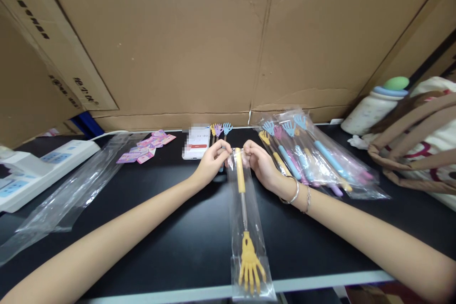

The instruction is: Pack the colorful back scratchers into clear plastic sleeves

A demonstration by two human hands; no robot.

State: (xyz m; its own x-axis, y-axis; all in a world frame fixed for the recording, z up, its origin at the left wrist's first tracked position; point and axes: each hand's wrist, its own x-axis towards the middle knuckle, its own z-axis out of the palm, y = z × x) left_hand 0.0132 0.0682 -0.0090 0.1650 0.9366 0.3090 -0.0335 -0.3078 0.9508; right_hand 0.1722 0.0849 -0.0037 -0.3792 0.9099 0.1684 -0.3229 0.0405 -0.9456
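Observation:
A yellow back scratcher (pixel 241 175) with a hand-shaped end lies inside a clear plastic bag (pixel 253 218) in front of me, its claw toward the table's front edge. My left hand (pixel 214 159) pinches the left corner of the bag's far end. Opposite it, my right hand (pixel 259 159) pinches the right corner, so the bag's far end is stretched between them. Behind my left hand are several loose back scratchers (pixel 218 129) with yellow, purple and blue claws, partly hidden. Bagged back scratchers (pixel 302 152) in several colours are piled beyond my right hand.
Empty clear bags (pixel 85 185) and pink printed cards (pixel 147 146) lie at the left, near a white power strip (pixel 46 168). A phone (pixel 195 142) stands at the back. On the right are a white bottle (pixel 372 109) and a bag with brown straps (pixel 420 142). Cardboard (pixel 178 42) walls the back.

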